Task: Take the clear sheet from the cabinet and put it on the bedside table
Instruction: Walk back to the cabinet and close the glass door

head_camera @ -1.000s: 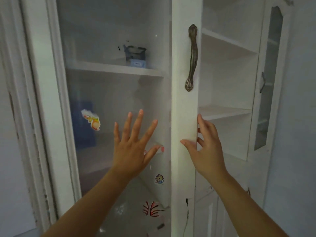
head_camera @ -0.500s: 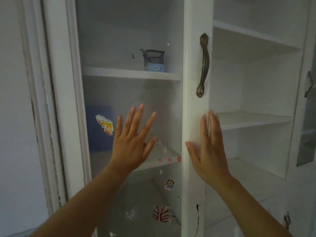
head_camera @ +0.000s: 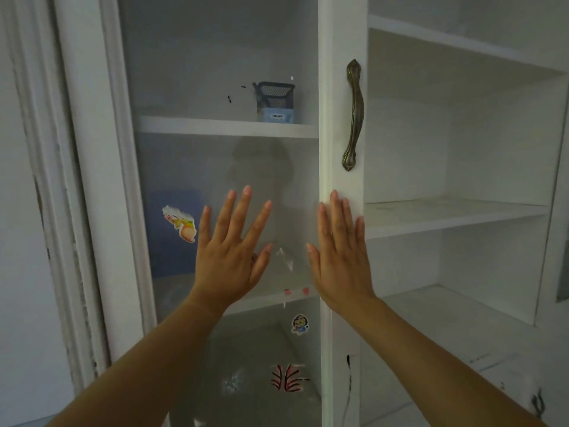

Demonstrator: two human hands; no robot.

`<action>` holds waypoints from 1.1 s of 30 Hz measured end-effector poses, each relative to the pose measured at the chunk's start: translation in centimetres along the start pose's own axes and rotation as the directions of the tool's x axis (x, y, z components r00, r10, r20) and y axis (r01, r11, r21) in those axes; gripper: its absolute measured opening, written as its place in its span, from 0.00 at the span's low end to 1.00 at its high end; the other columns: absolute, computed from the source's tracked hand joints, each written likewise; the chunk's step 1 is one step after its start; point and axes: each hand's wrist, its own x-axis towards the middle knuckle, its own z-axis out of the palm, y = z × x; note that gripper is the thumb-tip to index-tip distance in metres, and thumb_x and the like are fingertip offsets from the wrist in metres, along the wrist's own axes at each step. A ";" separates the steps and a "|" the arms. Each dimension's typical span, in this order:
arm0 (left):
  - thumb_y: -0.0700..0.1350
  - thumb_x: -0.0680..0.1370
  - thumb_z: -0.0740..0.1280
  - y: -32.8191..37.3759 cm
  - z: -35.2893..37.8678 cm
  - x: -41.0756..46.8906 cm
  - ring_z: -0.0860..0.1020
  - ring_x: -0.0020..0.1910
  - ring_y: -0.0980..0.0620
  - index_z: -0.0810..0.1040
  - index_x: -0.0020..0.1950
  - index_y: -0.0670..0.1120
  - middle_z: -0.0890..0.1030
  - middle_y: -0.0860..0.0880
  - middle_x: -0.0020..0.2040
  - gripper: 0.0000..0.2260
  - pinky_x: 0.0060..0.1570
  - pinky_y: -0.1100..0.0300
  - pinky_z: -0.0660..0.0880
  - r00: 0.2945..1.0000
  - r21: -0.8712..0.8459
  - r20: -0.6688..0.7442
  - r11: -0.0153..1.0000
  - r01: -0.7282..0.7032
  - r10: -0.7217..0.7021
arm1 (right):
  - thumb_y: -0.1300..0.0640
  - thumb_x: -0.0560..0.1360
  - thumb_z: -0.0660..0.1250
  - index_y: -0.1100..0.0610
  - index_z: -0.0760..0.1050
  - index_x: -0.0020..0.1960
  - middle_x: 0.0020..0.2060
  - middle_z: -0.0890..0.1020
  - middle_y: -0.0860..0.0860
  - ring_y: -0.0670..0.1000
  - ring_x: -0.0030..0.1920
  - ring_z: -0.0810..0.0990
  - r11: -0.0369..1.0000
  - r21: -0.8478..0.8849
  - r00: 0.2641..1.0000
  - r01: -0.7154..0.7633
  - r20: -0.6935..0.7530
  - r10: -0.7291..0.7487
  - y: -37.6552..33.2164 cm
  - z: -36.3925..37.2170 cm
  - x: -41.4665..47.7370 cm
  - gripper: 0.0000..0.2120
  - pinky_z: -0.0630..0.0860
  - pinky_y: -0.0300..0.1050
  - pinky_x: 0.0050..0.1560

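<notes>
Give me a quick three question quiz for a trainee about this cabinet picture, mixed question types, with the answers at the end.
1. True or false: the right hand is gripping the door handle.
2. Which hand lies flat against the glass door? A) left hand B) right hand
3. Fill in: behind the glass, the mesh pen holder stands on a ____.

Key: 1 false, it rests open on the door frame below the handle. 2 A. 3 shelf.

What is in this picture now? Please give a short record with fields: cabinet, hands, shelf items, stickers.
cabinet: white cabinet; glass door with bronze handle; right bay open
left hand: open, spread flat before the glass
right hand: open, flat on the door's white frame
shelf items: mesh pen holder, blue object
stickers: several on the glass
</notes>
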 end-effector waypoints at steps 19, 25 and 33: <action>0.56 0.77 0.55 -0.9 3.4 0.4 0.50 0.74 0.43 0.56 0.75 0.50 0.54 0.43 0.76 0.27 0.70 0.42 0.45 0.998 0.146 0.057 0.989 0.034 -0.042 | 0.48 0.79 0.49 0.53 0.39 0.74 0.75 0.43 0.52 0.53 0.75 0.41 0.994 0.100 0.999 0.044 -0.016 -0.042 1.8 6.7 3.0 0.30 0.41 0.50 0.73; 0.55 0.76 0.56 -0.9 3.7 0.5 0.51 0.74 0.43 0.56 0.75 0.50 0.55 0.43 0.76 0.28 0.69 0.41 0.46 0.997 0.162 0.052 0.986 0.041 -0.050 | 0.49 0.79 0.49 0.54 0.40 0.74 0.74 0.43 0.53 0.54 0.75 0.40 0.993 0.107 0.998 0.055 0.000 -0.055 1.8 7.4 3.3 0.29 0.40 0.51 0.73; 0.55 0.77 0.55 -0.8 3.6 0.4 0.51 0.74 0.44 0.55 0.75 0.50 0.54 0.43 0.76 0.27 0.70 0.41 0.46 0.996 0.167 0.066 0.984 0.056 -0.067 | 0.48 0.79 0.49 0.54 0.41 0.74 0.74 0.42 0.52 0.53 0.74 0.40 0.988 0.143 0.998 0.062 0.001 -0.063 1.9 7.4 3.3 0.29 0.44 0.54 0.73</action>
